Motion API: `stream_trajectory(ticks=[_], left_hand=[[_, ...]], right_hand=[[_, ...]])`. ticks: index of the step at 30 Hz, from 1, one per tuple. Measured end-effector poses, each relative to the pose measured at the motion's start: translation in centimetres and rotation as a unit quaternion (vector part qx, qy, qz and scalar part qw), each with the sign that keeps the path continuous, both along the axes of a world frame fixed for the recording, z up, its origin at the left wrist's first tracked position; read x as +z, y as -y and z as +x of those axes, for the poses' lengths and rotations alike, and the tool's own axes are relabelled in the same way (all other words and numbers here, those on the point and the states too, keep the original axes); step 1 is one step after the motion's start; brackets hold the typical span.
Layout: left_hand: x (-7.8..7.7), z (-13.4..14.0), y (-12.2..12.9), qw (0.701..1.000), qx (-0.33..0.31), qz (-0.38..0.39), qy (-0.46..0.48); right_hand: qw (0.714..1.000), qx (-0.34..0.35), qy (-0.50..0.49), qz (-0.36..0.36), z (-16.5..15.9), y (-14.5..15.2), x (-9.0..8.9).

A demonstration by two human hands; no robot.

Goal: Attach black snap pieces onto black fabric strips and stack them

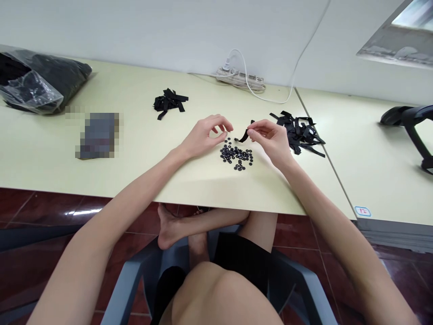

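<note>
My right hand [270,139] pinches a short black fabric strip [244,135] between thumb and fingertips, its lower end hanging to the left over the table. Facing it, my left hand [208,134] is curled with thumb and fingers apart, and I see nothing between them. Just below both hands lies a loose pile of small black round pieces [237,154] with pale centres, perhaps snap buttons. A heap of black strips [299,132] lies beside my right hand, on its right. Farther back on the left sits a smaller heap of black strips [170,101].
A power strip [241,78] with a white cable [248,81] rests against the wall. At the far left is a clear plastic bag [43,81] of black material, near a blurred-out dark rectangular item [99,135]. A black curved object [409,122] stands on the right-hand table [382,176].
</note>
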State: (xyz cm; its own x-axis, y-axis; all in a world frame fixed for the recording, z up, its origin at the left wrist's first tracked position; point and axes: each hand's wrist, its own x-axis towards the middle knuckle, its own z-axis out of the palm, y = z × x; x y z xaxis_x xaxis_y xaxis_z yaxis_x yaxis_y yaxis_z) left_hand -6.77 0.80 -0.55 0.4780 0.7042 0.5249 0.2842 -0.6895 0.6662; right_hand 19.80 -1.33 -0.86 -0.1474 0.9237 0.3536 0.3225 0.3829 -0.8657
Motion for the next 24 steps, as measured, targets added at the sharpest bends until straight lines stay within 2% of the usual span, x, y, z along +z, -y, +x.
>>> stream_trajectory(ticks=[6,10,14,20,24], left_hand=[[0.3,1.0,1.0,0.998,-0.042,-0.030,0.020],[0.1,1.2,0.9,0.998,-0.051,-0.022,0.035],[0.3,1.1,1.0,0.995,-0.052,-0.066,0.052],[0.2,1.0,0.9,0.991,-0.064,-0.108,0.049],[-0.3,1.1,0.4,0.992,-0.063,-0.089,0.060]], right_hand=[[0.996,0.032,-0.081,-0.031,0.2,0.4,1.0],[0.986,0.082,-0.122,-0.072,0.1,0.4,0.8],[0.977,0.104,-0.162,-0.094,0.0,0.2,0.4],[0.986,0.073,-0.142,-0.051,0.1,-0.1,0.3],[0.991,0.063,-0.116,-0.024,0.0,-0.1,0.1]])
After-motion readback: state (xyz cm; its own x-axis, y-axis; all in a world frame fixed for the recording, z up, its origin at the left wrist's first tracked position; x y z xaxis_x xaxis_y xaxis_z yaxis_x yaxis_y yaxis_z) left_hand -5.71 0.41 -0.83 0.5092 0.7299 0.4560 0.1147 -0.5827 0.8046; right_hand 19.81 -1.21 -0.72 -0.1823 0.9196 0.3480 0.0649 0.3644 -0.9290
